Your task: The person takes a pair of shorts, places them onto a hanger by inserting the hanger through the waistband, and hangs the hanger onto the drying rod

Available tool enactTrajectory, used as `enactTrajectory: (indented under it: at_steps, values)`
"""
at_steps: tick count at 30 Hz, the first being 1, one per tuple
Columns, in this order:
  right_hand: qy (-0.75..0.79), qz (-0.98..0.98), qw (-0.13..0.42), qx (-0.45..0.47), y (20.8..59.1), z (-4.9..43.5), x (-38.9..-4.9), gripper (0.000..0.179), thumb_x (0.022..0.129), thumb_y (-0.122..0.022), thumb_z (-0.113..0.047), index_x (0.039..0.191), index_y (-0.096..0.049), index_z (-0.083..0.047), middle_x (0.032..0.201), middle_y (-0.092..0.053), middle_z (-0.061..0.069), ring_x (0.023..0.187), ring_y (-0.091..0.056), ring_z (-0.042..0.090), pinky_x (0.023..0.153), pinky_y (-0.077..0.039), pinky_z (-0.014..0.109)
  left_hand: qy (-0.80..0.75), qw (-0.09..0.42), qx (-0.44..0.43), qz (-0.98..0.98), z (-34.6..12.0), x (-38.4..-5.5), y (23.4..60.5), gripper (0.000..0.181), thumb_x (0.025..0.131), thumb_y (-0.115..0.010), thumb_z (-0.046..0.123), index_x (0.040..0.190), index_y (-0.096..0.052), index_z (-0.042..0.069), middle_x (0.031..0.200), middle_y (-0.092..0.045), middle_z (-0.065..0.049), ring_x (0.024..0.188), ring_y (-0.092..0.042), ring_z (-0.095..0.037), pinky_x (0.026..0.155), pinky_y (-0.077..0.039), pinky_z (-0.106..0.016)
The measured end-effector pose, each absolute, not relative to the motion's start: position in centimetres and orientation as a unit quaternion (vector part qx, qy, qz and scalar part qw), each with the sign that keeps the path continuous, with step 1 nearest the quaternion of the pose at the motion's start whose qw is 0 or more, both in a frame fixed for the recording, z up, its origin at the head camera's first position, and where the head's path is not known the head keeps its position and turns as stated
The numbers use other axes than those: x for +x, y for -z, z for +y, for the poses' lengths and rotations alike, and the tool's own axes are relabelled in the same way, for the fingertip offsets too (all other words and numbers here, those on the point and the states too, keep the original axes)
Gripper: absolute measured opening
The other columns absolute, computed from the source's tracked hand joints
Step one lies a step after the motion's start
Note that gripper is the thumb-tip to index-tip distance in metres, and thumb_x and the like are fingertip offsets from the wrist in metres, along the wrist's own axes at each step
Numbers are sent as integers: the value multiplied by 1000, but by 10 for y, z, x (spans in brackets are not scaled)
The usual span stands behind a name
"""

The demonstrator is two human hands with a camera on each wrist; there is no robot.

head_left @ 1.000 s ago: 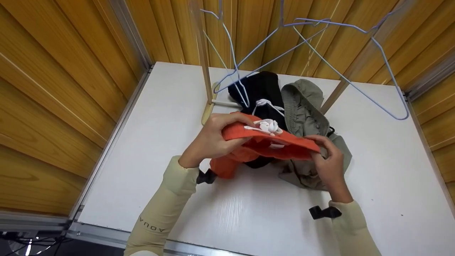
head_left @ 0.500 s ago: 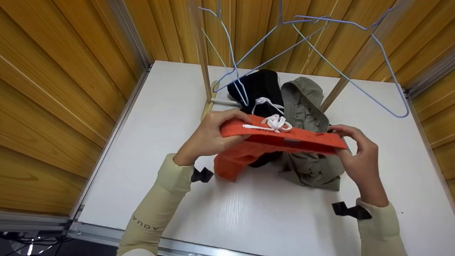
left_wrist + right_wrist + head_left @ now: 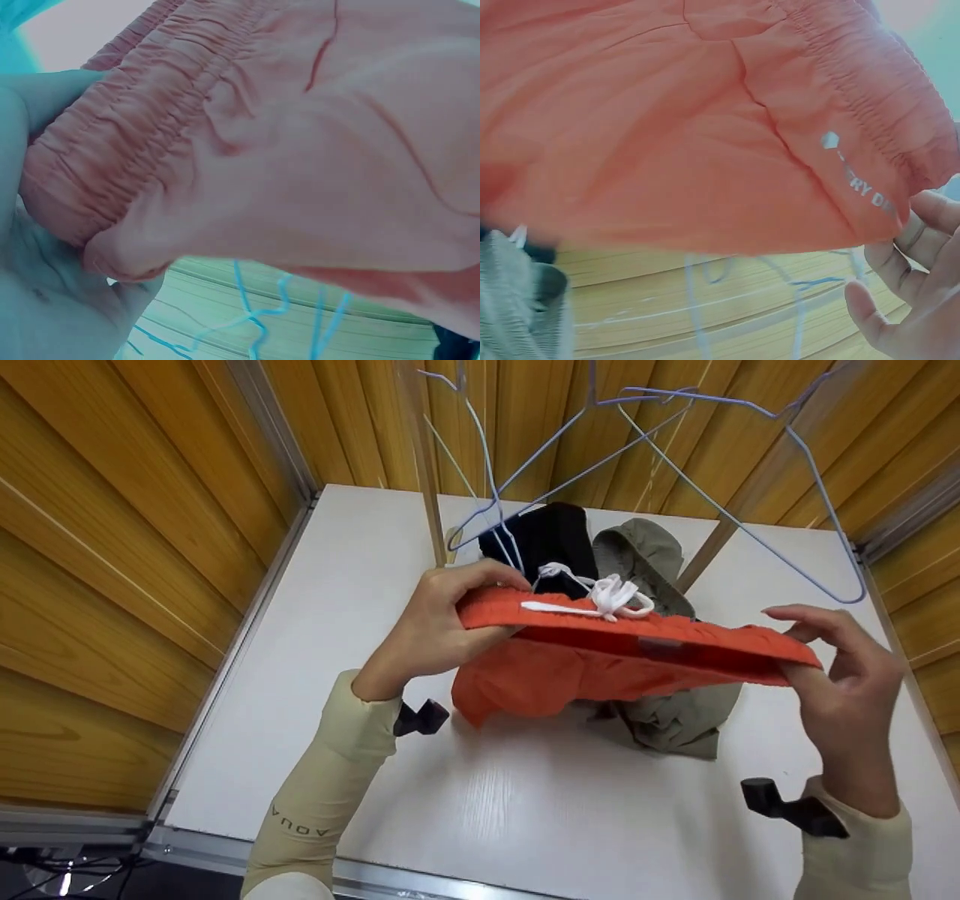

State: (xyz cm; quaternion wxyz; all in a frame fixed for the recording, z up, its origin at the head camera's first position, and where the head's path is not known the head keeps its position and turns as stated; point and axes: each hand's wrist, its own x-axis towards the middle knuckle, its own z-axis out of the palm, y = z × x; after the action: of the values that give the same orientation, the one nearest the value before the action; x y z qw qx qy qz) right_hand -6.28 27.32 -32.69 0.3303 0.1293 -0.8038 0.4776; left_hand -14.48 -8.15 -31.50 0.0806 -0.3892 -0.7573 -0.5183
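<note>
Orange-red shorts hang between my two hands, with the gathered waistband uppermost and its opening turned toward me. A knotted white drawstring lies at the front of the waistband. My left hand pinches one end of the band, thumb inside the opening and fingers over the outside. At the other end, my right hand holds the band with the thumb at its inner side. In the right wrist view, pale lettering shows on the fabric below the elastic.
Behind the shorts, black clothing and a grey-green garment lie on the white table. Blue wire hangers hang above, near the wooden posts of a rack. Wood-panelled walls surround the table.
My right hand has moved well to the right, drawing the waistband from bunched to nearly straight. My left hand has risen slightly, keeping its grip. The shorts now cover more of the clothing behind.
</note>
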Motion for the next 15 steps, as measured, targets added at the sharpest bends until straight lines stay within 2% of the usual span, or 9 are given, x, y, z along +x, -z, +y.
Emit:
enactTrajectory:
  at_steps: [8,15]
  values:
    - [-478,-780,381,134,300,265,-52,20,84,-49,14,97,-62,22,93,-69,-12,78,-55,6,74,-49,9,526,126,-417,-730,-81,-142,293,23,84,-68,8,107,-67,4,103,-70,-6,93,-63,-11,80,-54,-28]
    - [-470,-784,384,127,297,266,-51,18,84,-51,15,95,-63,22,94,-69,-13,79,-54,5,73,-47,10,526,131,-413,-732,-81,-140,291,23,83,-69,9,106,-67,5,102,-70,-5,91,-61,-11,77,-53,-28]
